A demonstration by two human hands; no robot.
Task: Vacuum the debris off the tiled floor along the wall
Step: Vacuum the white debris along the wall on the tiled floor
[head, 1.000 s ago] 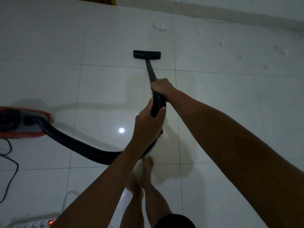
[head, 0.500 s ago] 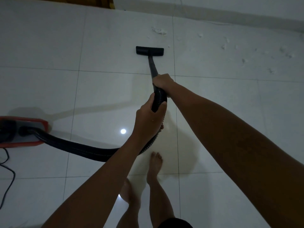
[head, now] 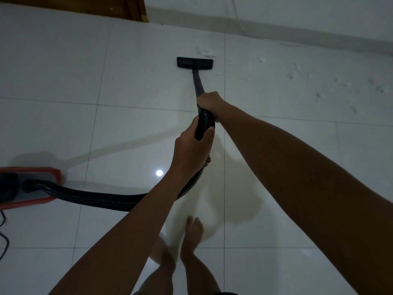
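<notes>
1. My right hand (head: 209, 102) is the forward one; its fingers are wrapped round the black wand (head: 198, 85) right where the rigid tube meets the ribbed hose (head: 106, 200).
2. My left hand (head: 190, 147) sits just behind it, fingers and thumb curled round the ribbed hose, so both hands hold the same line and nearly touch each other.
3. The wand runs up and away from me to the flat black floor nozzle (head: 194, 63), which lies flat on the white tiled floor (head: 63, 67), just left of a grout line.
4. A clump of pale debris (head: 205, 52) lies just beyond the nozzle's right end, between it and the wall (head: 297, 15); I cannot tell whether the nozzle touches it.
5. More pale scraps (head: 294, 71) are scattered to the right across the next tile, along the foot of the wall, well apart from the nozzle.
6. From my left hand the hose drops, loops low across the floor to the left, and plugs into the red-and-grey vacuum body (head: 29, 186) at the left edge.
7. A dark power cord (head: 4, 237) trails on the tiles below the vacuum body.
8. A wooden door frame (head: 136, 9) stands at the top, left of the wall.
9. My bare foot (head: 192, 231) is planted on the tile beneath my arms.
</notes>
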